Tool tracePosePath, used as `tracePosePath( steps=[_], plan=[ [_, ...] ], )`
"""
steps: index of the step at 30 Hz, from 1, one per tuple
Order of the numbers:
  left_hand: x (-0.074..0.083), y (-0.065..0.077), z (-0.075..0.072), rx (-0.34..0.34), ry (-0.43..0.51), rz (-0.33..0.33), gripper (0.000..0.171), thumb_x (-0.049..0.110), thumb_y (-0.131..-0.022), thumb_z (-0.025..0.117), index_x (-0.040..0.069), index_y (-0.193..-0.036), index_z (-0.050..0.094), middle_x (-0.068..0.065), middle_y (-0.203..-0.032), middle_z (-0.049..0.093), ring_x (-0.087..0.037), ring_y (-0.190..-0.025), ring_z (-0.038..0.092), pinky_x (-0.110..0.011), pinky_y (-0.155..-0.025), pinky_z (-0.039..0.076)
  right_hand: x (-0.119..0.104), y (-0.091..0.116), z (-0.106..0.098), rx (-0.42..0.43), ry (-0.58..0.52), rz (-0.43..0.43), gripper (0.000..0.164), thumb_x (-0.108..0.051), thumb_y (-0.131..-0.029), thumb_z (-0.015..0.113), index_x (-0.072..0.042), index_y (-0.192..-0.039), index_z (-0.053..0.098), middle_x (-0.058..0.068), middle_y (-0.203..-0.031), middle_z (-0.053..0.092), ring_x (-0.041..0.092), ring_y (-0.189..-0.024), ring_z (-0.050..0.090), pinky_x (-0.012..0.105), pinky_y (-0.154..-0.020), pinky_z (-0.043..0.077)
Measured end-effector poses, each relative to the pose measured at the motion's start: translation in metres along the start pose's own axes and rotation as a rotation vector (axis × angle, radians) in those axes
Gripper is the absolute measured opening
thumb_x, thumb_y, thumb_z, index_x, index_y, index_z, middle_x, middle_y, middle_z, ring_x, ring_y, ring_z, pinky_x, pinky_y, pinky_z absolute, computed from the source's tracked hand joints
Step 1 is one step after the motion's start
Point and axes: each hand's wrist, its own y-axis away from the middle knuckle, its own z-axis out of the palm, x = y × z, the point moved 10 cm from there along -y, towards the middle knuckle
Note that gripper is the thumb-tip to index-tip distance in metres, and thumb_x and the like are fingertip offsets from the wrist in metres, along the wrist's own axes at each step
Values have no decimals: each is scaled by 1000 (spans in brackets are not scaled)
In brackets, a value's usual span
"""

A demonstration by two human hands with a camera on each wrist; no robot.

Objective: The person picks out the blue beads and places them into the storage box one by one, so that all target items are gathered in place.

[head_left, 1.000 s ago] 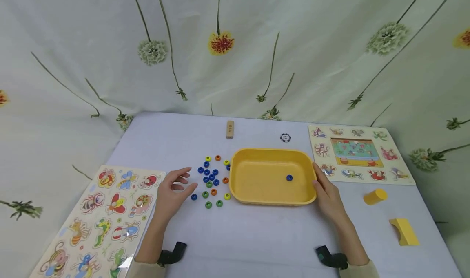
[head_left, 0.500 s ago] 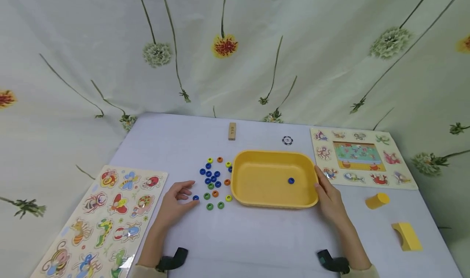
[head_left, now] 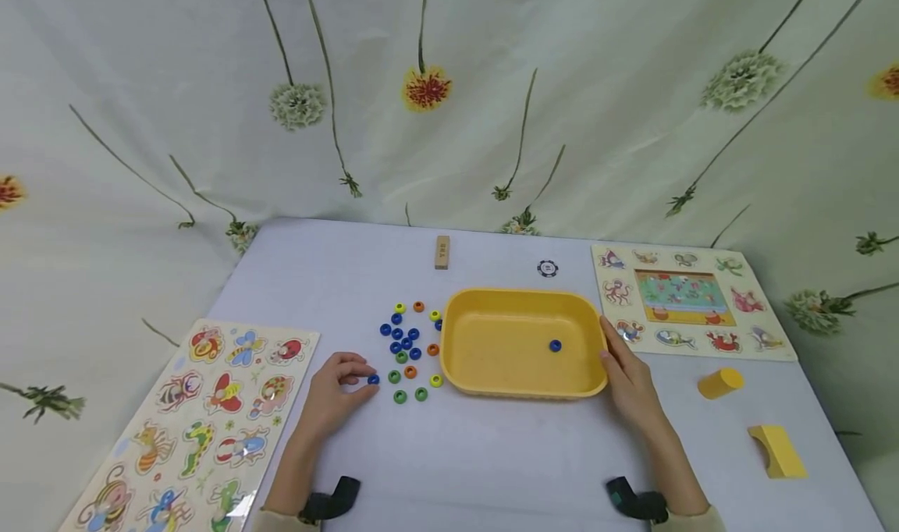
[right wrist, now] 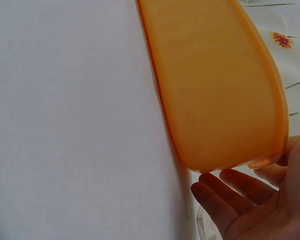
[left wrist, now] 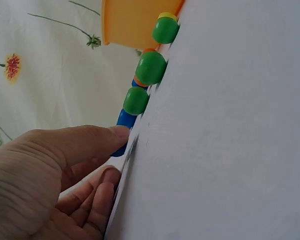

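Observation:
At the left of a loose group of beads, my left hand [head_left: 335, 388] pinches a blue bead [head_left: 373, 379] between thumb and fingertips, low over the white table. In the left wrist view the thumb hides part of this bead. Several green beads [left wrist: 150, 68] line up beyond it. Blue, orange, yellow and green beads lie between that hand and a yellow tray [head_left: 520, 384]. One blue bead [head_left: 556, 345] rests inside the tray. My right hand [head_left: 632, 380] holds the tray's right end, thumb at the rim and fingers against the outer wall.
A sticker-like insect board [head_left: 232, 423] lies at the left, a sea-animal board [head_left: 691, 298] at the back right. Behind the tray are a small wooden block [head_left: 442, 252] and a round chip [head_left: 548, 268]. A yellow cylinder [head_left: 720, 384] and yellow arch block [head_left: 778, 452] lie right.
My left hand has come down to the nearest blue bead, and its thumb and fingertips have closed on it. The right hand and the tray stay where they were.

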Motion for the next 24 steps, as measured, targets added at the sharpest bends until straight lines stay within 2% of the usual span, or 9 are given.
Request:
tracePosePath(
  steps=[4,6,8,11,13,15,18,20,24],
  plan=[
    [16,-4,-3,54,53,25,20,24,-73,72,18,-92,65,3,-86,58,-11,-75,53,-20,-65,45,1,0,0,-4,1,-2,45,-27,-96,33,-29,-140,22,-1,-144,27,22,-130,29,8,-96,24],
    [32,-11,0,82,97,116,23,28,-74,71,19,-94,64,5,-80,58,-9,-71,53,-18,-61,45,1,-1,-1,-2,4,-4,45,-27,-96,33,-28,-140,22,-1,-144,28,22,-130,30,15,-99,27],
    [62,-17,4,52,139,192,24,26,-75,70,17,-96,64,3,-80,59,-10,-70,53,-20,-62,47,1,-1,-1,-5,5,-4,46,-26,-96,33,-27,-141,22,0,-144,28,23,-130,29,21,-100,27],
    [122,-23,15,-38,198,286,22,21,-76,70,14,-96,64,0,-83,61,-11,-71,54,-21,-64,48,-15,3,-5,-8,1,0,46,-21,-97,34,-20,-141,23,6,-144,28,27,-130,29,30,-101,28],
    [160,-27,31,-148,228,277,21,15,-75,70,12,-95,65,-3,-84,62,-15,-72,54,-24,-65,48,-26,5,-7,-9,-2,3,46,-17,-96,34,-15,-141,24,10,-143,28,29,-130,28,37,-101,27],
    [187,-33,55,-232,230,297,19,15,-75,70,14,-94,66,1,-83,62,-14,-71,54,-23,-63,48,-38,8,-9,-9,-4,4,45,-14,-96,34,-10,-140,25,13,-143,28,31,-130,28,44,-99,25],
    [210,-44,99,-326,223,353,18,19,-75,70,17,-92,67,5,-80,61,-11,-70,53,-21,-61,46,-36,7,-9,-8,-5,6,45,-14,-96,34,-10,-140,25,12,-143,27,31,-130,27,44,-99,25],
    [218,-50,125,-376,242,362,17,18,-75,71,16,-92,67,4,-77,60,-11,-67,52,-21,-58,45,-32,5,-8,-8,-10,3,46,-14,-96,34,-10,-140,24,13,-143,27,31,-130,26,44,-99,25],
    [221,-57,165,-449,262,339,15,15,-74,71,14,-88,67,2,-70,57,-8,-60,49,-18,-54,41,-14,2,-4,-10,-14,2,46,-15,-96,36,-16,-141,24,10,-144,27,30,-131,27,44,-100,25]
  ],
)
